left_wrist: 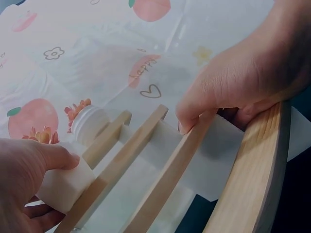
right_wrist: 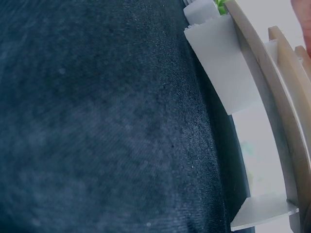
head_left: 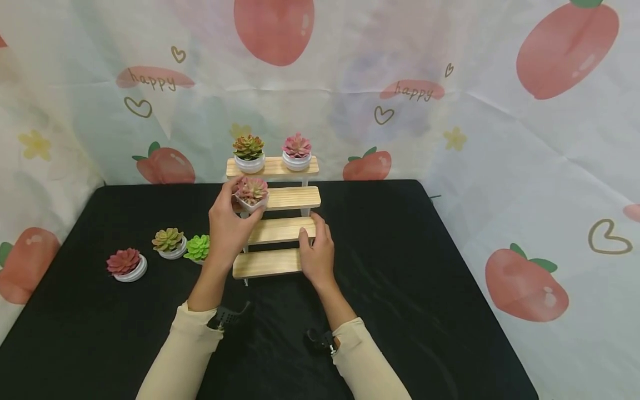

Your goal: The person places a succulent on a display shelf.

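A four-tier plant stand with pale wooden slats and white supports stands on the black cloth. My left hand holds a pink succulent in a white pot between thumb and fingers, at the left end of the second slat from the top. In the left wrist view that white pot is against the slats; whether it bears weight there I cannot tell. With thumb and fingers, my right hand grips the stand's right side near the third slat. In the right wrist view the stand's white support shows.
A green-red succulent and a pink succulent stand on the top slat. Left of the stand, a dark red succulent, an olive one and a bright green one sit on the black table. Behind hangs a printed curtain.
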{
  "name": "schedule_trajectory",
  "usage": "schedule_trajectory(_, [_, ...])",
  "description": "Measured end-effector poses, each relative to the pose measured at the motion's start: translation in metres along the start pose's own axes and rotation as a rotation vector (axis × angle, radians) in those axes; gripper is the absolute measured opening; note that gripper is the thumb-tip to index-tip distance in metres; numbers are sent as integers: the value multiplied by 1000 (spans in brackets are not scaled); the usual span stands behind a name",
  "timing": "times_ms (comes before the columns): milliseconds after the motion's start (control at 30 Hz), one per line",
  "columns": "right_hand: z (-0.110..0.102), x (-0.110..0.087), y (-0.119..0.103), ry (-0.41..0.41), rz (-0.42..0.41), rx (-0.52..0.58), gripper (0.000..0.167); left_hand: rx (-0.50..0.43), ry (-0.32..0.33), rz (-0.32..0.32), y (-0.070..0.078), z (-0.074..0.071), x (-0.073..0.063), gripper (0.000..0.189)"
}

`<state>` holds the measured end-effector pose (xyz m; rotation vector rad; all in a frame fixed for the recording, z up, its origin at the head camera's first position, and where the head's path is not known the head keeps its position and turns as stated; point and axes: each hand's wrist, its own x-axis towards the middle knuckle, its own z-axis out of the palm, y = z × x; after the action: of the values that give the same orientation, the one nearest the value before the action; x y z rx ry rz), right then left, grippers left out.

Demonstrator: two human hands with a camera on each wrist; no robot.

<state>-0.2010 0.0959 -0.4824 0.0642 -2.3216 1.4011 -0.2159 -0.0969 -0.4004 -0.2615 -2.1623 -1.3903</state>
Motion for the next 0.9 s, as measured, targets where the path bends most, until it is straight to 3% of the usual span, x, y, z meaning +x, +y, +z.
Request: schedule_trajectory(900, [0, -1, -1, 12, -28, -7, 49, 32, 2, -53, -4, 9, 10, 73])
